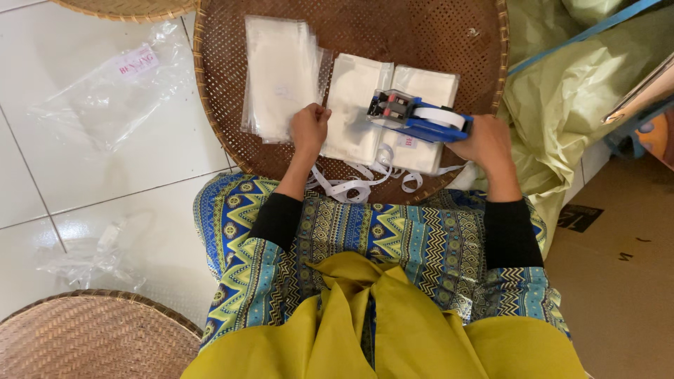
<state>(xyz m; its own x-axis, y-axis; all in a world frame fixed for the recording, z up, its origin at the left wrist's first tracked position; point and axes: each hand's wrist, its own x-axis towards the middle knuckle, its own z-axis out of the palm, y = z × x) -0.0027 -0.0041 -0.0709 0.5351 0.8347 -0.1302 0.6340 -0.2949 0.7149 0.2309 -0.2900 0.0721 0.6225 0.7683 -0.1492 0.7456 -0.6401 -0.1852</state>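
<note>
The right hand grips a blue label gun by its handle, nose down on the white packets lying in the woven tray. The left hand is loosely curled, holding nothing, its fingertips pressing the near edge of the packets just beside a stack of clear bags. Spent backing tape curls at the tray's near rim, by the lap. To label well, I judge the left hand should pin the top packet flat, the gun should meet it squarely, and the loose tape should stay clear of the nose.
</note>
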